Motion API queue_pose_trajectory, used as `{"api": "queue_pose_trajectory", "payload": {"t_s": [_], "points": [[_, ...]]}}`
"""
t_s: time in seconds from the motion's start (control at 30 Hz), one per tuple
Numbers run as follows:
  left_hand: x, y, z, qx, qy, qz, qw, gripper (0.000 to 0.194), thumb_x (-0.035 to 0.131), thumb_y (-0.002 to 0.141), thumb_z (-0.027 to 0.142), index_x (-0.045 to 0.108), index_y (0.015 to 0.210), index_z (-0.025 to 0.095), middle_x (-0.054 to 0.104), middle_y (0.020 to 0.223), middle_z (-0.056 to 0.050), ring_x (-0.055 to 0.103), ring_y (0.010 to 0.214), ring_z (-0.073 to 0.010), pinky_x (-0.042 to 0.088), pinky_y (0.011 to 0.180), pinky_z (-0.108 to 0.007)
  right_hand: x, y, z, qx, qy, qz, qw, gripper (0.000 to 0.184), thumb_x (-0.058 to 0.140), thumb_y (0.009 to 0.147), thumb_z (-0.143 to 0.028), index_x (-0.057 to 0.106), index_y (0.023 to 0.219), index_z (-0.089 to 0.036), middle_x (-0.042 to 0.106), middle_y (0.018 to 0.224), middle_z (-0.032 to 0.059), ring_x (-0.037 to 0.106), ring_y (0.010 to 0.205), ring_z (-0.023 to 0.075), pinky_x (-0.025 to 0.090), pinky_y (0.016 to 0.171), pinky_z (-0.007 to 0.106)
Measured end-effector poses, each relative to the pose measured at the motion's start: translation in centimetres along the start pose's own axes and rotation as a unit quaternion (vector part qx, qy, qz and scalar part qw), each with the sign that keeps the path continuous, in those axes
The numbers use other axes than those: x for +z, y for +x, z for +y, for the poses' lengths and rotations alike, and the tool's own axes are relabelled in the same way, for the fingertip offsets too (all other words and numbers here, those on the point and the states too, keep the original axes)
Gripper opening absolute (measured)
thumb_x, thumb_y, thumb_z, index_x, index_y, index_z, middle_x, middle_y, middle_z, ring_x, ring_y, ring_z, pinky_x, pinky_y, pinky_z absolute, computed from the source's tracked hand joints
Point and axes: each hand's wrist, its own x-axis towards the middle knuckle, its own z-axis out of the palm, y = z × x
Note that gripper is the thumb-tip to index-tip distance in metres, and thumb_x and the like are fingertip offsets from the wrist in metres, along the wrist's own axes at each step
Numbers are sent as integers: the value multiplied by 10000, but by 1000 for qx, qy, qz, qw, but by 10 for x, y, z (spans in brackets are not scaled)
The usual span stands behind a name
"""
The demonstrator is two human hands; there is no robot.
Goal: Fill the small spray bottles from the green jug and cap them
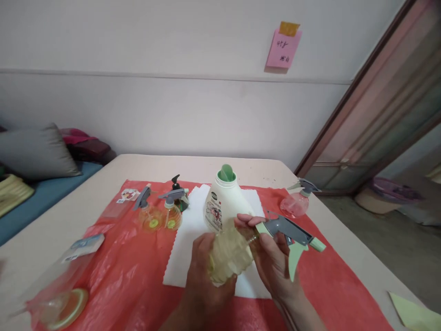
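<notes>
My left hand is wrapped round a yellowish see-through bottle, tilted on its side and blurred by motion. Its threaded neck points right, toward my right hand. Those fingers are closed round the collar of a grey and pale green trigger spray head. The head's nozzle points right and its trigger hangs down. Whether the collar touches the bottle's neck I cannot tell, as fingers cover the spot. Just behind my hands, a white detergent jug with a green spout stands uncapped on a white cloth.
Two amber spray bottles and a dark pump bottle stand left of the jug. A pink spray bottle is at right. Clear plastic packaging and a yellowish ring-shaped object lie at left on the red plastic sheet.
</notes>
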Motion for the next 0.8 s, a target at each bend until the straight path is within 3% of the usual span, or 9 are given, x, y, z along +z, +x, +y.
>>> {"api": "queue_pose_trajectory", "payload": {"t_s": [0.13,0.23,0.33,0.4,0.47,0.53,0.67,0.7,0.8], "points": [[6,-8,-9,143,93,52,984,727,678,893,170,368,1541,288,488,1446,-155,527,1347,-289,534,1051,-470,17,-2,10,37,20,107,993,343,787,770,-570,675,898,-272,740,1035,17,710,1024,242,535,985,451],[12,-13,-9,36,-86,-10,996,795,796,829,375,409,1521,324,460,1507,-138,473,1413,-335,485,1117,-505,19,1,9,49,5,166,985,368,789,734,-591,664,859,-267,718,912,-11,698,958,223,542,952,423],[12,-8,-3,-94,-247,-33,964,837,704,832,651,380,1530,319,475,1524,-149,510,1392,-357,502,1094,-508,11,5,3,42,-11,156,987,355,783,731,-586,679,822,-259,706,869,-8,685,921,215,545,932,405],[6,0,4,-227,-326,-61,916,717,563,902,712,446,1478,302,567,1430,-145,611,1278,-323,551,1009,-474,6,7,-1,43,-19,136,990,355,784,724,-586,683,808,-256,698,861,-6,680,915,213,549,915,392],[-1,7,10,-376,-418,-162,811,696,487,903,775,568,1350,248,664,1250,-143,705,1063,-297,595,859,-444,4,8,-3,52,-26,124,991,365,801,698,-583,681,803,-255,684,841,-11,679,907,210,556,887,374],[-6,9,15,-414,-442,-243,758,710,592,856,758,584,1311,214,689,1166,-140,719,941,-278,595,781,-420,5,8,-3,66,-18,125,990,368,822,676,-564,681,812,-252,684,853,-12,682,904,207,565,857,359],[-1,-1,11,-192,-287,-120,931,760,871,726,449,514,1373,269,535,1463,-154,533,1354,-372,433,1131,-552,13,8,1,73,23,170,982,377,850,633,-525,676,813,-242,689,883,-9,684,904,197,585,814,331],[1,-3,9,-136,-258,-90,952,761,874,721,437,514,1372,274,474,1525,-161,446,1438,-393,355,1193,-579,14,9,1,70,31,181,980,376,855,623,-515,669,798,-240,679,868,-14,683,894,192,589,809,325],[3,-4,5,-151,-339,-107,923,942,878,698,542,410,1480,304,390,1597,-173,417,1468,-411,367,1184,-587,12,11,-4,64,37,192,979,369,868,603,-487,653,769,-237,657,845,-22,684,855,183,608,809,329]]}}
